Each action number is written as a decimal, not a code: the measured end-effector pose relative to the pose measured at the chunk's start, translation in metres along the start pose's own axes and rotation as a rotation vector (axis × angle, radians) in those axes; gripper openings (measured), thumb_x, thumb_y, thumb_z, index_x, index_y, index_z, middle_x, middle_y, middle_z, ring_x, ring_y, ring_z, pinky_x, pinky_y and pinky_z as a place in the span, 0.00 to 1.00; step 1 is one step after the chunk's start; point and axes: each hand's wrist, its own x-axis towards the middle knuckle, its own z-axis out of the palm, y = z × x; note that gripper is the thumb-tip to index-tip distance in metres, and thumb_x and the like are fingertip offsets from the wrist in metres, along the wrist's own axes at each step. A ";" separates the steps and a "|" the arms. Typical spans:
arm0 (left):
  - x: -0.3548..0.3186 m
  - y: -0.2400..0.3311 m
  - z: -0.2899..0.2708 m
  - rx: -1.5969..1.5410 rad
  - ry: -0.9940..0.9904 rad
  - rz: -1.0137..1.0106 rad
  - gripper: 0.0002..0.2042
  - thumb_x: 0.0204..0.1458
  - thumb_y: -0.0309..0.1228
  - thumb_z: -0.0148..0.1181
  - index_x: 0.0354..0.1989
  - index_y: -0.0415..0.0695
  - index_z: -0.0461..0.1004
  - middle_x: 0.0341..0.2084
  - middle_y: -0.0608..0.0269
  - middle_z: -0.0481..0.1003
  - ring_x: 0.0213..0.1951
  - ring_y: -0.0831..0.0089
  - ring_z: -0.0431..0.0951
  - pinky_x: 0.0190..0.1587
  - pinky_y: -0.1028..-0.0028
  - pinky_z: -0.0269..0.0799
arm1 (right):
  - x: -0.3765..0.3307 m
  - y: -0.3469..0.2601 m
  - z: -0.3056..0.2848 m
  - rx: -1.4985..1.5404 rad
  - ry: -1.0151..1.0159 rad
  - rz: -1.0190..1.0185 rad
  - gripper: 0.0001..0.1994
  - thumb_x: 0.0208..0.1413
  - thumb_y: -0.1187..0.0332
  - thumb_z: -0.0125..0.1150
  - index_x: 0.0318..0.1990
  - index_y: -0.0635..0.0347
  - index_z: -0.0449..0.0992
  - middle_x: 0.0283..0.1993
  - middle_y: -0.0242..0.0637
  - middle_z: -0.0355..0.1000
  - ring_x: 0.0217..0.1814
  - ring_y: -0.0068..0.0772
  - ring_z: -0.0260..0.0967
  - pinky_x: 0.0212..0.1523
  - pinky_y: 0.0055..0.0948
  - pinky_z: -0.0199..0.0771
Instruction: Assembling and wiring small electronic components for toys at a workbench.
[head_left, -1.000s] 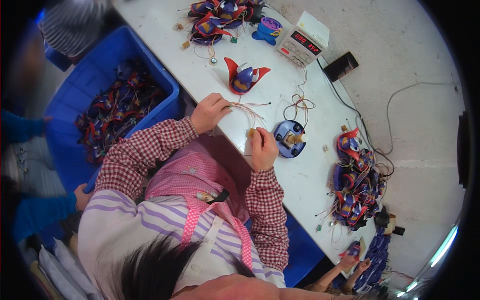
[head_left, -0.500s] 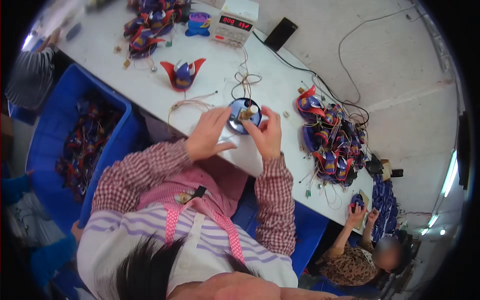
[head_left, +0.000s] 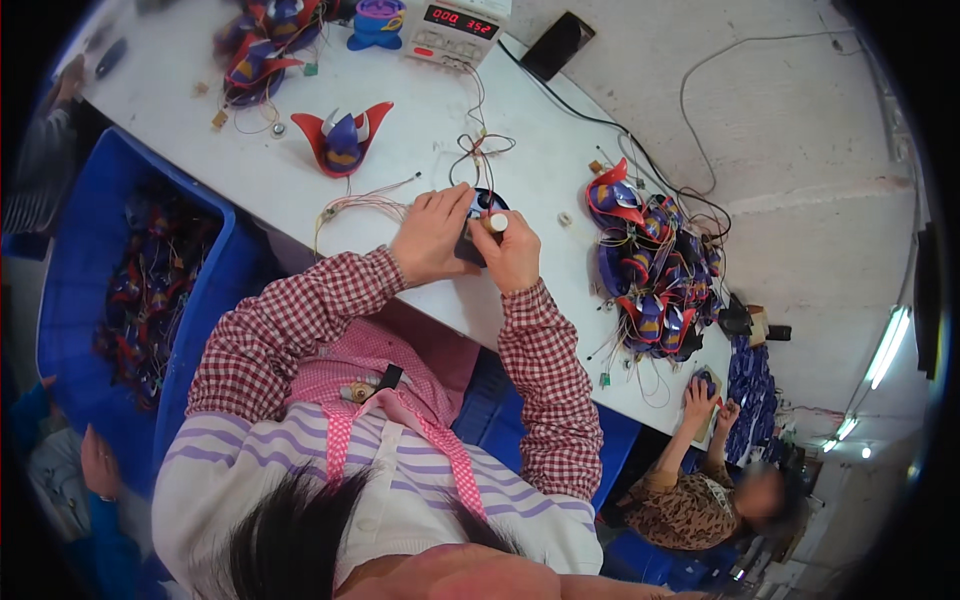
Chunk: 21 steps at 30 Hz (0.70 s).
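My left hand (head_left: 432, 238) curves around the left side of a round dark-blue dish-like part (head_left: 484, 201), holding it at the table's near edge. Closed around a short cylinder with a pale round end (head_left: 497, 223), my right hand (head_left: 515, 254) presses close over the same part. What lies under my fingers is hidden. Thin wires (head_left: 481, 146) run from the part toward a white power supply (head_left: 455, 33) with a lit red display. Beyond my left hand sits a red-and-purple horned toy piece (head_left: 345, 139), its loose wires (head_left: 365, 203) trailing to my fingers.
Wired toy pieces are heaped on the right (head_left: 650, 270) and far left (head_left: 262, 60). A blue bin (head_left: 215, 255) with more stands left of the table (head_left: 420, 110). Beyond are a blue-purple toy (head_left: 377, 22) and black phone (head_left: 558, 46). A co-worker (head_left: 690, 495) works at lower right.
My left hand has moved right onto the round part, now largely covered. My right fingers have closed around the pale-ended cylinder. The whole view has shifted slightly.
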 end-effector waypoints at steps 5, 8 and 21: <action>0.003 0.001 -0.001 -0.046 0.063 -0.005 0.47 0.29 0.47 0.69 0.58 0.33 0.57 0.55 0.46 0.61 0.54 0.54 0.63 0.57 0.63 0.56 | -0.013 -0.009 0.008 -0.022 0.223 -0.171 0.12 0.44 0.76 0.65 0.39 0.63 0.75 0.33 0.37 0.70 0.28 0.30 0.66 0.30 0.24 0.68; 0.003 0.001 -0.004 -0.059 0.076 -0.012 0.46 0.29 0.46 0.69 0.58 0.34 0.57 0.54 0.47 0.61 0.53 0.55 0.64 0.56 0.63 0.56 | -0.014 -0.012 0.008 -0.024 0.290 -0.186 0.12 0.44 0.78 0.64 0.39 0.64 0.75 0.33 0.36 0.70 0.28 0.29 0.66 0.30 0.23 0.68; 0.008 0.008 -0.016 -0.223 -0.052 -0.102 0.40 0.29 0.40 0.67 0.54 0.35 0.59 0.48 0.47 0.66 0.47 0.53 0.68 0.52 0.62 0.61 | -0.015 -0.012 0.008 -0.171 0.232 -0.141 0.12 0.44 0.78 0.63 0.40 0.63 0.74 0.33 0.39 0.70 0.30 0.35 0.68 0.31 0.26 0.70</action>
